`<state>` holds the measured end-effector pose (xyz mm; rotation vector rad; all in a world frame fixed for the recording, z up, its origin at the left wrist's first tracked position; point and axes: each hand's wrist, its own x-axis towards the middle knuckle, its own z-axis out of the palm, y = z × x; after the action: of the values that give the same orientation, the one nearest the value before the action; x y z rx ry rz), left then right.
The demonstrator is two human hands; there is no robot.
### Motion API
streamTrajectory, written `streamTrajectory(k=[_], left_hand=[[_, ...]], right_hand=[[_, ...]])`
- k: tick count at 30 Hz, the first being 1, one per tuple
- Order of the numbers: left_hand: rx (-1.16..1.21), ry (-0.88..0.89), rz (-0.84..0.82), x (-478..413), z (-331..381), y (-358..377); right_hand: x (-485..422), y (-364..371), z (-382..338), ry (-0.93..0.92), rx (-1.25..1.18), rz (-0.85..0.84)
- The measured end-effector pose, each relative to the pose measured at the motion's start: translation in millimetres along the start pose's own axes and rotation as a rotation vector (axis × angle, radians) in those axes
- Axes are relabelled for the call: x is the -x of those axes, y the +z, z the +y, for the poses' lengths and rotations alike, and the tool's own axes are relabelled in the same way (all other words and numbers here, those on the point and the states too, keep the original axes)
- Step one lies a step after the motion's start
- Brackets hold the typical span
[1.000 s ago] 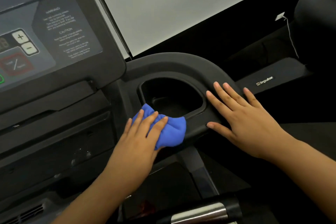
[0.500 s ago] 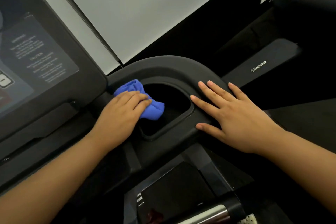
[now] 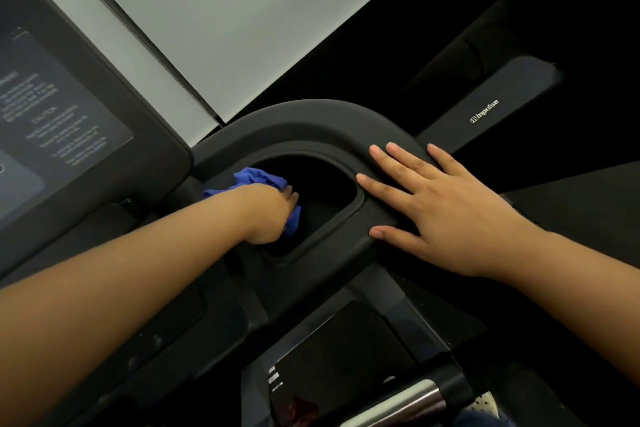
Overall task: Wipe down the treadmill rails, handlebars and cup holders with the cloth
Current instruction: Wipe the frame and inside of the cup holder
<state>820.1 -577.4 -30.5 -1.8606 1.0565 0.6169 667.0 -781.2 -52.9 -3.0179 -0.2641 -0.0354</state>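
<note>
A black cup holder (image 3: 349, 215) is sunk into the treadmill's curved black handlebar frame (image 3: 311, 121). My left hand (image 3: 268, 211) grips a bunched blue cloth (image 3: 258, 178) and reaches down into the left side of the cup holder; its fingers curl out of sight below the rim. Part of the cloth sticks out over the rim behind the hand. My right hand (image 3: 440, 208) lies flat with spread fingers on the frame just right of the cup holder.
The treadmill console (image 3: 62, 121) with its warning label rises at the left. A neighbouring machine's rail marked "impulse" (image 3: 485, 111) runs to the upper right. A silver-and-black handlebar grip (image 3: 405, 399) crosses the bottom, above the dark belt area.
My left hand carried the cloth from the near rim round the left rim, then down into the cup holder. My right hand stayed flat on the frame.
</note>
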Motion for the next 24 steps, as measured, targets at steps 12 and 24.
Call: streamTrajectory(k=[12,24], left_hand=[[0.179,-0.095,0.019,-7.1,1.9,-18.6],[0.475,-0.061,0.080,2.2,-4.7,-20.4]], right_hand=[[1.5,-3.9,0.2,-0.009,-0.058,-0.028],[1.8,-8.0,-0.8,-0.015,-0.067,-0.052]])
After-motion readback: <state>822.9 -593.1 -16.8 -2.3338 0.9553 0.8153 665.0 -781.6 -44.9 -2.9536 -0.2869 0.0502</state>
